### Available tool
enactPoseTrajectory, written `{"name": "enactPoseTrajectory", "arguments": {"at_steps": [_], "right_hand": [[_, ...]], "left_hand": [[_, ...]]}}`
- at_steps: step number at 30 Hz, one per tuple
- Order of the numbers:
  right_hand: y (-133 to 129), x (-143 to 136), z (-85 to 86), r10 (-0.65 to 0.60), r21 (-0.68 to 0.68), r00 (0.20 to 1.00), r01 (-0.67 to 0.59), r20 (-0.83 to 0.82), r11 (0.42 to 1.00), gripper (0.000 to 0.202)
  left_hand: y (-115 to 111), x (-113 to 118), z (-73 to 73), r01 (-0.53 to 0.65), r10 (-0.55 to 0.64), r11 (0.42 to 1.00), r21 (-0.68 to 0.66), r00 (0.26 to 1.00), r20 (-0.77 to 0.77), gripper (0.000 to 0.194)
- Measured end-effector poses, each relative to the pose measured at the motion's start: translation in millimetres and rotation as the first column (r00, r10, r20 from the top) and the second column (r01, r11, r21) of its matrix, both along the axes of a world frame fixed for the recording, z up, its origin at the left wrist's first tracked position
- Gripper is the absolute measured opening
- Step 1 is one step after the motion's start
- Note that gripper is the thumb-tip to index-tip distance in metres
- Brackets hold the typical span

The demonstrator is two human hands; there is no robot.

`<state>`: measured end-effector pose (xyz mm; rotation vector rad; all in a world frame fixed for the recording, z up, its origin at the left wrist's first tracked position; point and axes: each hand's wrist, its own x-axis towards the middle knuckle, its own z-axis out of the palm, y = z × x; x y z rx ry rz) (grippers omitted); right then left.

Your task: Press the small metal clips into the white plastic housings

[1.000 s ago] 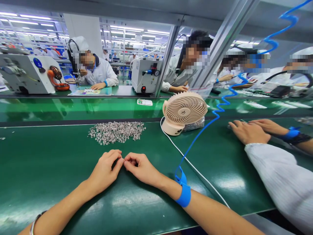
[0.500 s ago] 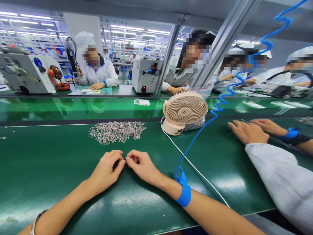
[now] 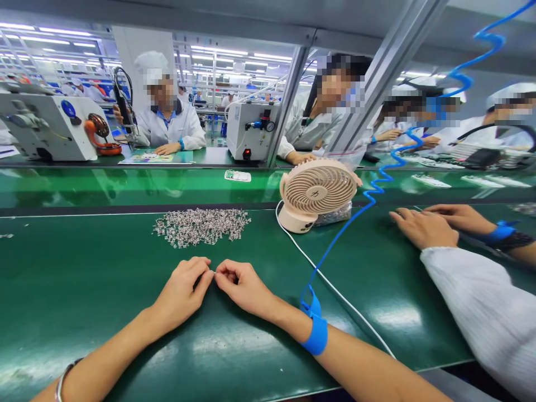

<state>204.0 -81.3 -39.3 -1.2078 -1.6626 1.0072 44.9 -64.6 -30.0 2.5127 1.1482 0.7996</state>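
Left hand (image 3: 184,286), right hand (image 3: 245,290): we clamped fingertips on a tiny pale sliver (image 3: 215,272) | apparently mid-handling | next move called for steadiness

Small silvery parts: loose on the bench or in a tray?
Loose. The small silvery parts lie spread in a heap directly on the green bench, with stray pieces scattered at its edges.

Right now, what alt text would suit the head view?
The wearer's left hand and right hand pinch a tiny piece, too small to identify, over a green worktop. Beyond lie a pile of small parts and a beige fan, with workers in white opposite.
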Motion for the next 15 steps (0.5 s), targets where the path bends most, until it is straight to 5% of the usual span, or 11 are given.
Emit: {"name": "enactPoseTrajectory", "arguments": {"at_steps": [15], "right_hand": [[-0.9, 0.9, -1.2, 0.059, 0.044, 0.996, -0.062, 0.069, 0.997, 0.022]], "left_hand": [[0.3, 0.1, -3.5, -0.009, 0.01, 0.999, -0.033, 1.0, 0.008, 0.029]]}}
